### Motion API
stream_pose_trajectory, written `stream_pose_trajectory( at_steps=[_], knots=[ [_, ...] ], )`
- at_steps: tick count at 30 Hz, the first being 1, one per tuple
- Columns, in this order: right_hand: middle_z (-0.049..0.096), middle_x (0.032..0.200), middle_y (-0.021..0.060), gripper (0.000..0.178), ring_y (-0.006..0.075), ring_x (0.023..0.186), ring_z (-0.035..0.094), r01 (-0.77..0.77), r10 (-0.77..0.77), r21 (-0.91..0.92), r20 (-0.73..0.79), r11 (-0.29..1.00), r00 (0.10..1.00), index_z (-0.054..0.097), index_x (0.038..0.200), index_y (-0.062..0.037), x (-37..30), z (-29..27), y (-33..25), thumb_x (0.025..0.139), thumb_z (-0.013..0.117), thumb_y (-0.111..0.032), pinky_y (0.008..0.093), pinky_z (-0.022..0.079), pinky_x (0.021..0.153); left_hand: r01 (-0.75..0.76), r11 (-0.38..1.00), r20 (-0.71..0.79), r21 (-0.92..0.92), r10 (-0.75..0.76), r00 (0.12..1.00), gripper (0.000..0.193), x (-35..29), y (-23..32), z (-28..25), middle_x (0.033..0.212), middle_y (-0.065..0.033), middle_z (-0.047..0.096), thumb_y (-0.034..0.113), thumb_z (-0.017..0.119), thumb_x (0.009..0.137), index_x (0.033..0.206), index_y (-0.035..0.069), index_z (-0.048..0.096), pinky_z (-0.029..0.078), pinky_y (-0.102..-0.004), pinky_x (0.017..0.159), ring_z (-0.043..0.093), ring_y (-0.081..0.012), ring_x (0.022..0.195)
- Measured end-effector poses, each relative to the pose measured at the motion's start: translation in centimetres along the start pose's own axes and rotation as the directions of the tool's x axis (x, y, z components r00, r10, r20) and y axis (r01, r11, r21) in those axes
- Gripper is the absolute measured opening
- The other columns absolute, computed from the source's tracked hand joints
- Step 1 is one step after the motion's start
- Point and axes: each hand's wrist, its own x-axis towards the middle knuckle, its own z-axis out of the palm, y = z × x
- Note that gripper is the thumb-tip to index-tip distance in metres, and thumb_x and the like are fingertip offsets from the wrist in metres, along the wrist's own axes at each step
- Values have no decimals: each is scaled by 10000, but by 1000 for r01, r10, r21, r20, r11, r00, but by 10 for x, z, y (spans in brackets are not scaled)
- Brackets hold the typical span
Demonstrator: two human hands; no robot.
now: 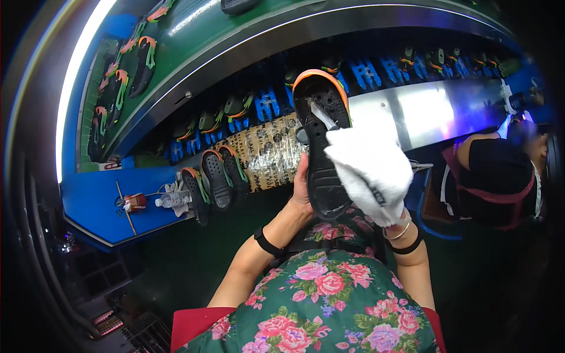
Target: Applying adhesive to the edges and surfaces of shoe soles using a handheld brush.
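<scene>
A black clog [318, 159] with holes in its upper part and an orange rim stands upright in front of me, toe end up. My left hand [302, 181] grips its left side, with the fingers mostly hidden behind it. My right hand [372, 170], in a white glove, is closed round a slim tool [322, 116] that looks like a small brush with a pale tip and a dark shaft. That tip touches or lies very near the clog's holed area; I cannot tell which. Glove and clog hide most of the tool.
Three clogs [218, 181] lean left of a brown taped strip [271, 150]. A blue side table [88, 203] carries a plastic bottle [172, 200]. Clogs on blue racks [366, 73] line the back, under a green conveyor [206, 23]. Another person [494, 170] sits at right.
</scene>
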Motion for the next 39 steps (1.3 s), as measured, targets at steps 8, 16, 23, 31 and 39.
stream_pose_trajectory(
  at_steps=[8,16,23,31,39],
  knots=[
    [782,1018,136,212,282,950,757,-50,51,62,-18,997,999,786,992,-20,-7,11,8,793,752,47,375,575,913,-45,933,-94,356,83,992,1148,9,9,16,1629,-168,342,882,435,852,1606,38,245,318,-550,1221,384,-361,1478],
    [783,1005,130,212,270,966,752,-112,96,220,81,969,992,798,971,-51,-22,23,8,782,770,41,383,534,987,-194,920,55,341,187,981,959,26,13,32,1559,-112,438,819,468,895,1594,179,320,413,-693,1112,466,-500,1373],
    [756,1139,108,362,317,1083,705,42,-45,34,96,999,994,758,1167,-76,-29,28,13,809,751,-23,409,540,971,-247,948,75,203,236,969,1053,38,21,39,1496,-162,514,862,380,891,1580,69,315,568,-568,995,583,-409,1286],
    [771,1091,121,263,284,1019,737,-57,46,149,77,987,996,781,1074,-53,-32,27,15,818,754,1,393,567,916,-252,967,67,33,250,966,1091,44,25,45,1348,-320,575,905,469,817,1541,95,374,573,-600,945,682,-460,1074],
    [780,961,99,212,265,893,746,-100,89,341,49,935,995,788,959,-73,-34,24,18,758,812,-11,370,586,795,-144,984,190,103,123,974,1064,53,38,40,1316,-313,589,906,487,810,1516,116,399,594,-589,854,690,-471,1009]
  ],
)
